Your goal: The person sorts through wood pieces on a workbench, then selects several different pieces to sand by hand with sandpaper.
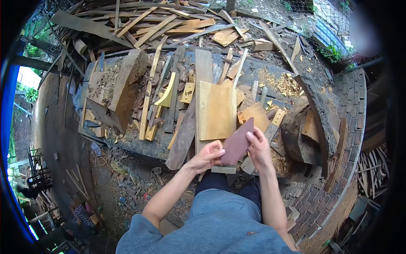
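A flat reddish-brown sheet [237, 144] is held up in front of the body, tilted, between both hands. My left hand [208, 155] pinches its lower left edge with thumb and fingers. At its upper right edge, my right hand [258, 146] grips it between thumb and fingers. Just beyond the sheet, a smooth yellowish wooden board [218, 111] lies on a longer plank [203, 63]. A smaller light wood piece [255, 116] rests to the right of the board.
A low workbench [148, 147] carries wood strips, a curved yellow piece [167, 94] and a large wooden block [128, 91]. At right stand a log [296, 127] and a curved bark slab [318, 122]. Scrap wood [169, 25] is piled behind; a brick strip [349, 106] curves along the right.
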The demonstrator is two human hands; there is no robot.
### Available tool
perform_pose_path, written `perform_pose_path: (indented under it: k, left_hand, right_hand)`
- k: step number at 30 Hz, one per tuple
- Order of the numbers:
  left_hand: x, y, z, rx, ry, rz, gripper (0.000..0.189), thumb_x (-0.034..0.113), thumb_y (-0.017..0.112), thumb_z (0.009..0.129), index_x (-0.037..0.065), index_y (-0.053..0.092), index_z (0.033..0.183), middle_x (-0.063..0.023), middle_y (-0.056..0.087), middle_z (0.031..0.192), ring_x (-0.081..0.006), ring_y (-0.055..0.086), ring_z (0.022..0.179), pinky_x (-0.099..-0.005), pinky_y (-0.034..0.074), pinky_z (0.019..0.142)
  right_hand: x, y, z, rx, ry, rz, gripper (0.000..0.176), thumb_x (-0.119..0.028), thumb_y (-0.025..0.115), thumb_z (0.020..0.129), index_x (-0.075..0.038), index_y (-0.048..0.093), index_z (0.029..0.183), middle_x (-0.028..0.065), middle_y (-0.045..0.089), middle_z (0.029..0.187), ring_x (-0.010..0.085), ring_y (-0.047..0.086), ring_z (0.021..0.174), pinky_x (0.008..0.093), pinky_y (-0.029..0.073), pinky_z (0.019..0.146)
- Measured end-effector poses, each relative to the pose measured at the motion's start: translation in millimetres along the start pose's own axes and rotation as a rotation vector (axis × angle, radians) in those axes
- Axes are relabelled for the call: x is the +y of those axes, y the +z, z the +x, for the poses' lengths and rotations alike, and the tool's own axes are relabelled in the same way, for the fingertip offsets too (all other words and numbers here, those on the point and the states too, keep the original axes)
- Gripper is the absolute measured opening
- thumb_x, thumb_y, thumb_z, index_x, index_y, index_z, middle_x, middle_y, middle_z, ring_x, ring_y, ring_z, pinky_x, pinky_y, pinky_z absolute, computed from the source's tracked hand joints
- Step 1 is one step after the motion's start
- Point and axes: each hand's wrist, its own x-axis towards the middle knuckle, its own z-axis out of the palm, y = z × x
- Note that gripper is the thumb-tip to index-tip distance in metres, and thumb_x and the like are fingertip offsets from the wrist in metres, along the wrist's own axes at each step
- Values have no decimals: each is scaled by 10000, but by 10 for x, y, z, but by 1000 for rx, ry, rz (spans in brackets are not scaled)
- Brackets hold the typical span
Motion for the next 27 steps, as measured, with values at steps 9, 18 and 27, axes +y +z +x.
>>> perform_pose_path:
  k: [9, 18, 27]
  left_hand:
    - [-46, 253, 341, -12, -68, 350, 157, 189, 642, 975, 97, 517, 959, 5, 615, 893, -77, 611, 833, -234, 515, 751]
    - [-469, 540, 847, -70, -45, 556, 166, 199, 656, 967, 62, 566, 941, 23, 601, 863, -54, 571, 792, -232, 475, 716]
    - [-723, 403, 684, 532, 531, 863, 144, 113, 617, 957, 43, 604, 1082, -42, 616, 1030, -131, 597, 969, -279, 480, 892]
  right_hand:
    - [-241, -365, -283, 29, -23, 5, 509, -131, 662, 932, -36, 451, 1386, 90, 620, 1199, 174, 659, 1009, 353, 621, 717]
    - [121, -765, -568, 313, -6, 507, 409, -146, 691, 921, -86, 510, 1283, 49, 605, 1170, 167, 585, 1118, 342, 483, 948]
    - [234, -1260, -652, 398, -81, 141, 300, -111, 636, 935, 21, 574, 1197, 83, 642, 1119, 163, 616, 1016, 325, 478, 919]
